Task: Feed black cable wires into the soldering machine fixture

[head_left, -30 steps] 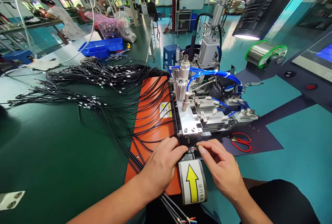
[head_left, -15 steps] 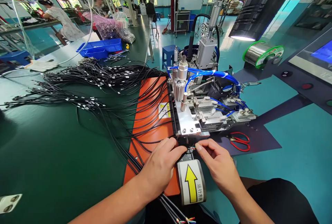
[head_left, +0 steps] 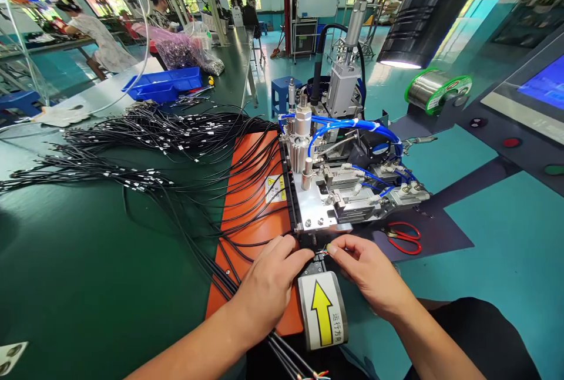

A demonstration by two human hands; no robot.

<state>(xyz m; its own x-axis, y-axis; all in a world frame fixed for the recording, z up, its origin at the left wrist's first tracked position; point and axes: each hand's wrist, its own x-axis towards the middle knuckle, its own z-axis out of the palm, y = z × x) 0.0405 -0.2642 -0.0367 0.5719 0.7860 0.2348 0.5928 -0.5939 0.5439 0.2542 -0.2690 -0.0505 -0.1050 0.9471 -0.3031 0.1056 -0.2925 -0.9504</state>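
My left hand (head_left: 269,277) is closed at the front of the machine, its thumb and fingers pressed together around the end of a black cable, which they mostly hide. Thin coloured wires (head_left: 323,252) stick out past the left thumb tip. Those wires are pinched between the thumb and index finger of my right hand (head_left: 368,268). Both sets of fingertips meet just above a small dark wire holder (head_left: 316,266) on the machine's feed track. Below it curves a white guide plate (head_left: 309,315) with a yellow arrow.
More black cables (head_left: 176,127) lie bundled across the green table (head_left: 132,262) and orange panel (head_left: 240,192). The soldering machine (head_left: 317,198) stands ahead. Red-handled snips (head_left: 408,238), a solder spool (head_left: 436,92), a lamp (head_left: 427,16) and a control panel (head_left: 529,115) are right. Two people sit far left.
The view has shifted slightly, so everything sits a little further left. Both hands keep nearly the same pose at the wire holder, still pinching the cable and wires.
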